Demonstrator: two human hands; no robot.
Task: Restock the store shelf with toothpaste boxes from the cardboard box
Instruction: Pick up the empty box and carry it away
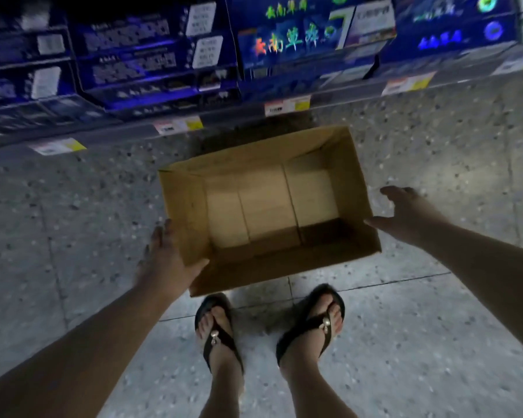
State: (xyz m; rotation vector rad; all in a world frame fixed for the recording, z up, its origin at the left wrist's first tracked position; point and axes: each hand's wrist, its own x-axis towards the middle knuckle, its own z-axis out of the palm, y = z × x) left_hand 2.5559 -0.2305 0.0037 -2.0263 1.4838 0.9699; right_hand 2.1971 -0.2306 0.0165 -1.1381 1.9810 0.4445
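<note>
Below, cardboard box [189, 212] touching left hand [163, 257]

Dim light, speckled grey tiled floor [73, 224]

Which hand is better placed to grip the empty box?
Left: the left hand lies against the box, thumb at its near corner; the right hand is spread open beside it, at most a thumb touching.
</note>
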